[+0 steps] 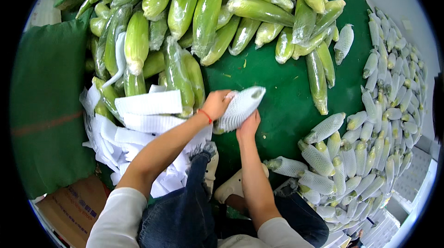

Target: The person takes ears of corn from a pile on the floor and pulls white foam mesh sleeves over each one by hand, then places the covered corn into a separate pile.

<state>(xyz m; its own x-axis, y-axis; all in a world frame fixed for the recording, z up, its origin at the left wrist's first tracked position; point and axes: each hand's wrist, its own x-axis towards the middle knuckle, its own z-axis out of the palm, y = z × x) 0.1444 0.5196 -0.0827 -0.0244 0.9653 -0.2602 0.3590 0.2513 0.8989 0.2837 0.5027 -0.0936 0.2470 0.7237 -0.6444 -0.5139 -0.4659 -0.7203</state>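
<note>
Both hands are around one ear of corn [241, 110] in a white foam net sleeve, tilted with its tip up to the right. On its left side, my left hand [218, 103], with a red string at the wrist, is closed on it. My right hand [249, 126] grips it from the lower right; some of its fingers are hidden behind it. A little yellow-green husk shows at the lower end. Beside my left forearm lies a loose pile of flat white foam net sleeves [148, 103].
Green corn ears in see-through film [206, 19] are heaped at the far side on green cloth [277, 86]. Many netted ears [340, 174] are stacked at the right. A green cushion [51, 109] and a cardboard box [74, 208] stand at the left.
</note>
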